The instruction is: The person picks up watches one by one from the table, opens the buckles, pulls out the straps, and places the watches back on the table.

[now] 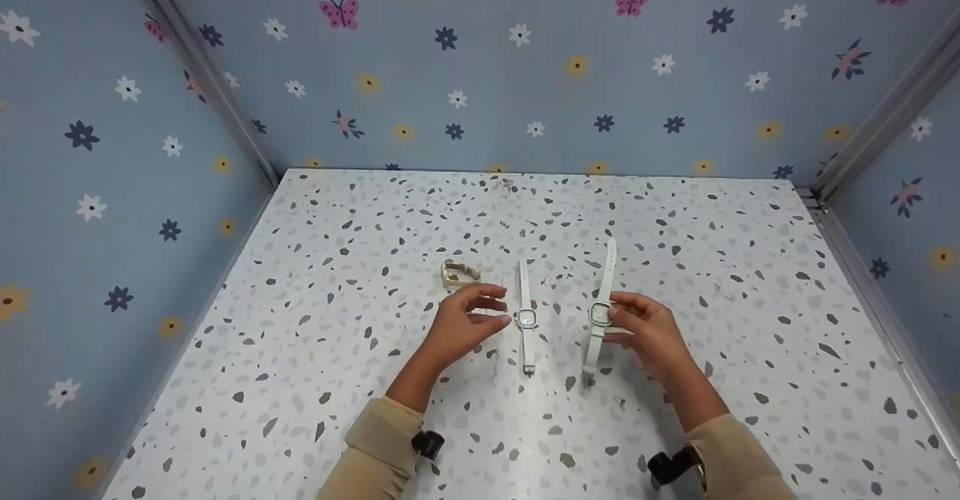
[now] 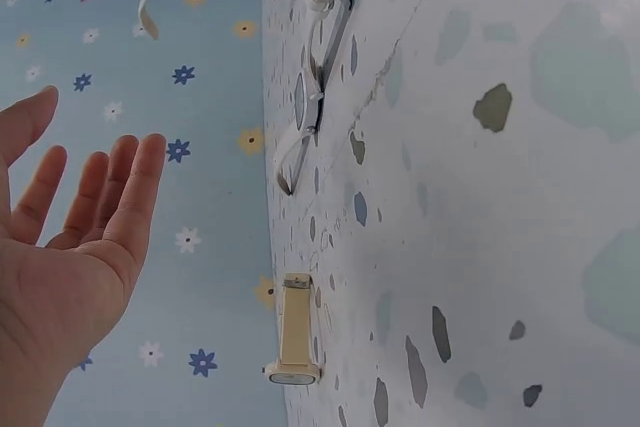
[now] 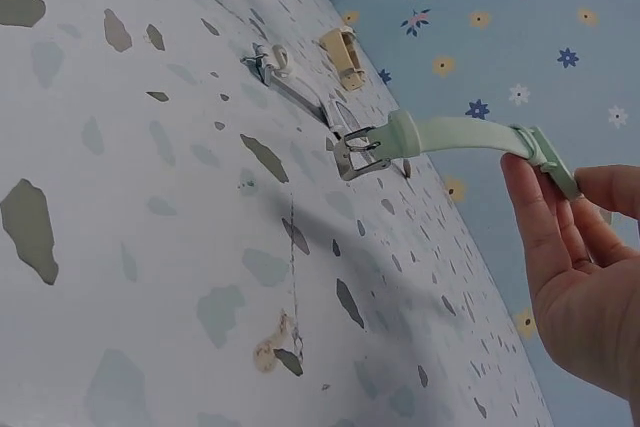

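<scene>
Between thumb and fingers my right hand [image 1: 649, 331] pinches a pale green wristwatch [image 1: 604, 282] by its square case, lifted off the table; its buckle end hangs toward me, as the right wrist view shows. A white wristwatch [image 1: 527, 342] lies stretched out on the table between my hands. My left hand [image 1: 466, 323] hovers just left of the white watch, fingers relaxed and holding nothing. Behind the left hand stands a beige wristwatch [image 1: 452, 273] with its strap closed into a loop; in the left wrist view this beige watch [image 2: 295, 332] shows its strap and case edge.
The speckled white table [image 1: 360, 402] has blue flowered panels [image 1: 495, 64] at its back and sides. Metal edge strips [image 1: 202, 64] run along the panel corners. A black wrist camera [image 1: 429, 445] is strapped at the left sleeve, another black camera [image 1: 667, 468] at the right.
</scene>
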A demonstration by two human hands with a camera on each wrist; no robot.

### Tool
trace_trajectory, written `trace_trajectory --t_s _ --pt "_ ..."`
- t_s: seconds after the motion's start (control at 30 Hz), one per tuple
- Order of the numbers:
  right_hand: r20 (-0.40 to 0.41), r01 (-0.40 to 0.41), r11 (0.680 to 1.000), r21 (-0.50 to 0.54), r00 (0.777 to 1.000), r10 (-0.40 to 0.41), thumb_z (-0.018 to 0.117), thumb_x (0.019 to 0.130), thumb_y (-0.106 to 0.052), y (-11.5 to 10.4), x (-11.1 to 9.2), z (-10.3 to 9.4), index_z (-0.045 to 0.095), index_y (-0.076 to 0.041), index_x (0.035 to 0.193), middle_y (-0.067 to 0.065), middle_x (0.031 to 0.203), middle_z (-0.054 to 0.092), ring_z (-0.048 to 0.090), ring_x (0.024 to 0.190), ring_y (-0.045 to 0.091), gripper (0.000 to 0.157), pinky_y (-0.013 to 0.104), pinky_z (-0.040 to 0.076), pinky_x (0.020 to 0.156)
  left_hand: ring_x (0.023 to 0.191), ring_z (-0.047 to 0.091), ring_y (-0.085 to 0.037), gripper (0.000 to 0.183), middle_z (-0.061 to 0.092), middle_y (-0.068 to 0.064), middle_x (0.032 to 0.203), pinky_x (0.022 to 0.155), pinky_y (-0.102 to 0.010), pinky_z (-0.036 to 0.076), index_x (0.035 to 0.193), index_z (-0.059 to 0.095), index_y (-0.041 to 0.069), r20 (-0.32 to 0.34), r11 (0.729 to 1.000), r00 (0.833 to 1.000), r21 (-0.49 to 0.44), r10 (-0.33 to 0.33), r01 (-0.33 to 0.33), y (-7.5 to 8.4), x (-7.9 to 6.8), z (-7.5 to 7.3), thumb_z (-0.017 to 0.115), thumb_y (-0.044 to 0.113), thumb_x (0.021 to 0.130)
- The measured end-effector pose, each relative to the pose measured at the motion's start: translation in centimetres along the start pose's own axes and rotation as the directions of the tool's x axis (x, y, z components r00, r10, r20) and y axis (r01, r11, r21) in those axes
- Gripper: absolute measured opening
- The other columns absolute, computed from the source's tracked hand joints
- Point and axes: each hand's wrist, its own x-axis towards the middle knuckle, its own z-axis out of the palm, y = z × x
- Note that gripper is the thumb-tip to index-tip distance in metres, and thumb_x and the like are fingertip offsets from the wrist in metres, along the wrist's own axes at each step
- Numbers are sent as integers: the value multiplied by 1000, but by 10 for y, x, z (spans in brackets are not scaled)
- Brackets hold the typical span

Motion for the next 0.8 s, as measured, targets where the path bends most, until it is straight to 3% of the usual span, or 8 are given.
trace_trajectory --t_s 0.23,0.57,0.8 --pt "-10 -7 1000 -12 1000 7 61 83 -7 4 2 -2 48 7 117 20 100 54 59 84 26 39 40 52 70 103 50 -39 36 51 -22 114 84 -44 45 114 54 0 -52 1000 999 17 -11 12 -6 -1 -5 64 5 80" --pt "-22 -77 995 -68 997 76 58 85 -8 -3 5 1 45 4 123 32 119 40 57 90 26 41 40 50 76 101 52 -36 34 55 -15 108 82 -44 46 111 56 3 -116 997 993 76 -17 26 -13 -1 -18 65 6 79" --pt "-63 -115 992 -51 992 112 58 85 -7 3 17 -1 49 0 120 24 111 47 56 89 26 37 40 51 75 98 53 -32 33 55 -16 107 80 -40 48 111 57 4 -159 994 987 99 -21 37 -18 0 -23 66 7 79"
